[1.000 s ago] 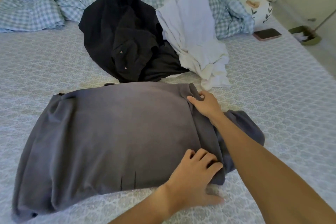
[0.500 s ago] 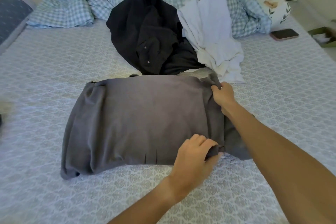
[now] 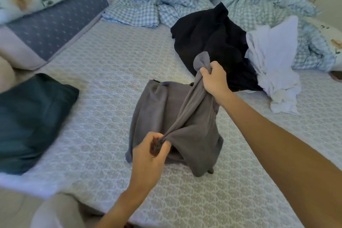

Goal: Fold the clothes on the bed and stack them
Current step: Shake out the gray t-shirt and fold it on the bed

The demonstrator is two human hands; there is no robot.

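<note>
A grey garment lies partly lifted in the middle of the bed. My right hand grips its far edge, raised above the bed, with a bunch of cloth sticking out above the fist. My left hand grips the near edge, and the fabric is stretched taut between the two. Behind it a black garment lies crumpled, with a white garment to its right. A folded dark green garment rests at the left.
A blue checked duvet is heaped along the far side. Pillows lie at the far left. The near bed edge runs across the bottom, with a pale rounded shape below it.
Both hands have closed on the grey garment's right edge and lifted it up and leftward, folding it over. The view has swung left, bringing the dark green garment and pillows into sight.
</note>
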